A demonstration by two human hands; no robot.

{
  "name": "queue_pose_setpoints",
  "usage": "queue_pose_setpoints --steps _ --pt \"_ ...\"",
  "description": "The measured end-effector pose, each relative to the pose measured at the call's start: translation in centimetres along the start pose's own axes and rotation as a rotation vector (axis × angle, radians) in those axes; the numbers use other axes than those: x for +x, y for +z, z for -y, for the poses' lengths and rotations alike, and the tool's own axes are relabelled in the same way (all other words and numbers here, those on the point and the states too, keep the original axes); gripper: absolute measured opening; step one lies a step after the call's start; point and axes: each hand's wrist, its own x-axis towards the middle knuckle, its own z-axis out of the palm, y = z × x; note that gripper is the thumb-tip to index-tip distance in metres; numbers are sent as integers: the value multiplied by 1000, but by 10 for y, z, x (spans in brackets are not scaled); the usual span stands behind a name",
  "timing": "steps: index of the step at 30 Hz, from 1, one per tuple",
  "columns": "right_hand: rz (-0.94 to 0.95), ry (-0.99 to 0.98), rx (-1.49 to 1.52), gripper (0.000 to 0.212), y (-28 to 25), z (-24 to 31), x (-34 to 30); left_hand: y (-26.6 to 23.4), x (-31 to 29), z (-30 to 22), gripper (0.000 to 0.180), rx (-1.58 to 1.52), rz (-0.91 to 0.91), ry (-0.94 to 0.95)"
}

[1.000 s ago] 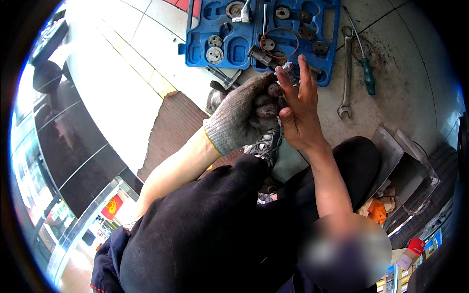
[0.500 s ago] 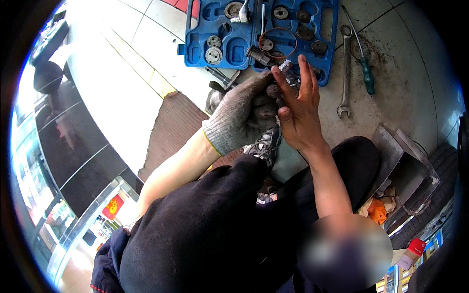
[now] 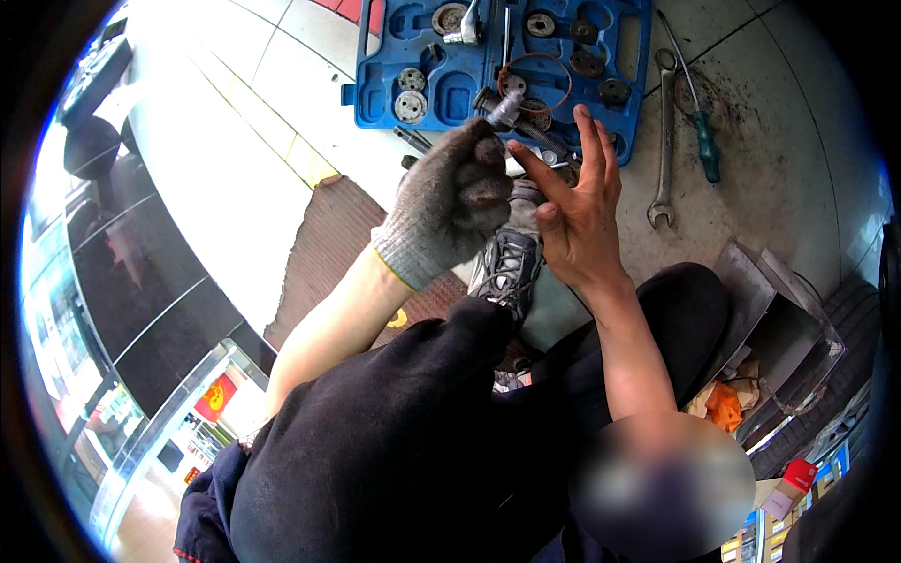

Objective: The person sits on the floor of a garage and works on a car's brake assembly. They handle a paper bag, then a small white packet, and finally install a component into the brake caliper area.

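My left hand [image 3: 452, 202], in a dirty grey knit glove, is closed around a small pale tube-like piece [image 3: 507, 110]. Its whitish tip points up and away from the fist, and the rest is hidden in the fingers. Just to the right, my bare right hand [image 3: 587, 211] is held up with its fingers spread and nothing in them. Its index fingertip is close to the gloved fingers. Beyond both hands lies an open blue tool case [image 3: 455, 98] with round metal discs [image 3: 410, 106] in its recesses. A dark threaded metal tool [image 3: 544, 139] rests at the case's near edge.
A combination wrench [image 3: 665, 141] and a green-handled screwdriver [image 3: 706, 150] lie on the tiles right of the case. A ratchet [image 3: 464, 30] is in the case. Ribbed brown cardboard [image 3: 328, 253] is at left, an open metal box [image 3: 779, 324] at right. My shoe [image 3: 507, 267] is below my hands.
My left hand has drawn left, away from my right hand, and the pale piece now shows above its fist. My right hand has hardly moved.
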Motion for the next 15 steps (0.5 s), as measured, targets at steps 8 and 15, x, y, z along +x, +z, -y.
queue_pose_setpoints --steps 8,15 --pt "99 246 463 58 -11 0 4 8 12 -15 32 228 -330 409" --pt "424 128 377 80 19 23 -12 -10 28 -5 35 81 -303 392"
